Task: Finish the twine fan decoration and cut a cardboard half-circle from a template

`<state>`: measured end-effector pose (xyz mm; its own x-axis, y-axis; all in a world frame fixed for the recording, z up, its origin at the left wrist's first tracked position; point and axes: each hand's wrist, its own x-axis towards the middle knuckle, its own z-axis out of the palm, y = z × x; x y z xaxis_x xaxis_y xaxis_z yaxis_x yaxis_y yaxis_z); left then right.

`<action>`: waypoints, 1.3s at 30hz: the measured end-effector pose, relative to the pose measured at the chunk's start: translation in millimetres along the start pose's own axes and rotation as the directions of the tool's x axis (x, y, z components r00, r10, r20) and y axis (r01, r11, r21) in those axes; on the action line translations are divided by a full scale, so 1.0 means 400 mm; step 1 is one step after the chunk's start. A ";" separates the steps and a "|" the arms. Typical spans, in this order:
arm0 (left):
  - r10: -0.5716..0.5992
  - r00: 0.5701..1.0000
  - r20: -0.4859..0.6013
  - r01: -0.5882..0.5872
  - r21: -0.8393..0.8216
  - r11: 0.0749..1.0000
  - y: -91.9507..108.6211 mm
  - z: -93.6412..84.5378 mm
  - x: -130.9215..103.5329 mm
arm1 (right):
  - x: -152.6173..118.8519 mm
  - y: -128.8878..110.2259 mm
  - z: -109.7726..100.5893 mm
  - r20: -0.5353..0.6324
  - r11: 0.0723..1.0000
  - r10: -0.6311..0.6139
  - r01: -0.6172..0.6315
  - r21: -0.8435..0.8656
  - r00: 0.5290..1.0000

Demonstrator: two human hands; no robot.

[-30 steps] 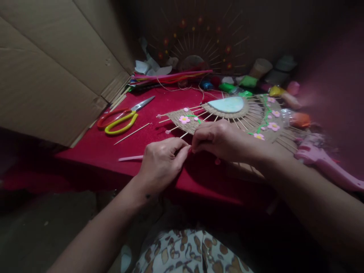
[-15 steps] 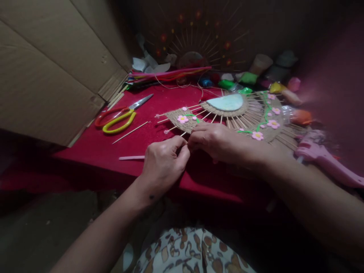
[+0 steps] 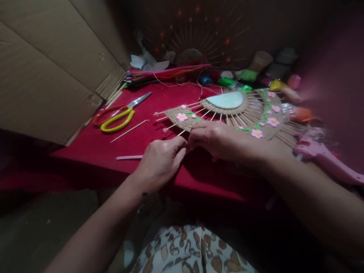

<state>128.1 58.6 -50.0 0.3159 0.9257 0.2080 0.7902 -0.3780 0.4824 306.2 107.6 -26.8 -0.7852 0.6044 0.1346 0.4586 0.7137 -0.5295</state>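
Light, even pressure suits the left hand (image 3: pixel 160 161) and right hand (image 3: pixel 217 139), fingertips together at the twine-wrapped stick fan (image 3: pixel 171 114), though whether they clamp anything is hidden.

In the middle of the frame, the left hand (image 3: pixel 163 161) and right hand (image 3: pixel 212 138) meet fingertip to fingertip at the near edge of a fan-shaped piece (image 3: pixel 240 115) of sticks and twine, trimmed with pink flowers; whatever they pinch is too small to tell. Left of center on the red counter (image 3: pixel 148 132) lie scissors (image 3: pixel 122 113) with red and yellow handles, a thin stick (image 3: pixel 129 131) and a pink strip (image 3: pixel 128 157). Cardboard (image 3: pixel 54 64) fills the upper left; a pink glue gun (image 3: pixel 321 153) sits at the right, below an orange packet (image 3: pixel 301 114).
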 end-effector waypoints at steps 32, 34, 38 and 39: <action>0.279 0.909 -0.311 -0.175 0.322 0.930 0.003 0.011 -0.032 | 0.010 -0.012 -0.013 0.083 0.974 -0.107 0.122 -0.191 0.991; 0.303 0.900 -0.313 -0.195 0.332 0.923 0.019 0.008 -0.032 | 0.012 -0.008 -0.012 0.080 0.969 -0.117 0.132 -0.209 0.990; 0.303 0.901 -0.312 -0.221 0.273 0.936 0.047 0.006 -0.037 | 0.014 -0.008 -0.008 0.100 0.948 -0.133 0.156 -0.278 0.986; 0.310 0.902 -0.301 -0.230 0.274 0.934 0.050 0.007 -0.037 | 0.015 -0.010 -0.006 0.113 0.940 -0.134 0.163 -0.301 0.984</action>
<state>140.6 37.5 -45.8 0.3720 0.7139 0.5933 0.8094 -0.5623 0.1692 300.8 109.4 -21.9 -0.8817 0.4591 0.1087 0.4284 0.8756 -0.2232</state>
